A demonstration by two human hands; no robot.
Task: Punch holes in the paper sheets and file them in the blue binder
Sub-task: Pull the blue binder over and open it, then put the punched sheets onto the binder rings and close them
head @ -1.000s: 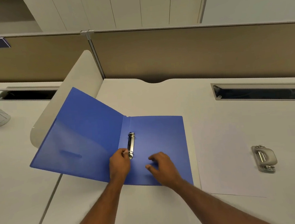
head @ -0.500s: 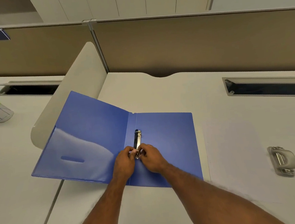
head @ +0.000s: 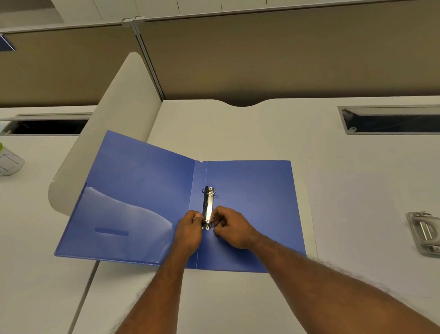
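Hidden behind the fingers: near ring of the ring mechanism. Hard to tell from the pale desk: paper sheets, just right of the blue binder. Left hand and right hand curled, pinching the mechanism's near end from either side. Binder open at mid-desk, left cover crossing the desk's left edge. Hole punch well apart, far right; bare desk beyond the binder

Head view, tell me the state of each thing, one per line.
blue binder: open flat, no sheets inside.
ring mechanism: held at near end.
left hand: pinching ring mechanism.
right hand: pinching ring mechanism.
paper sheets: flat, unfiled, beside binder.
hole punch: untouched.
cup: upright.
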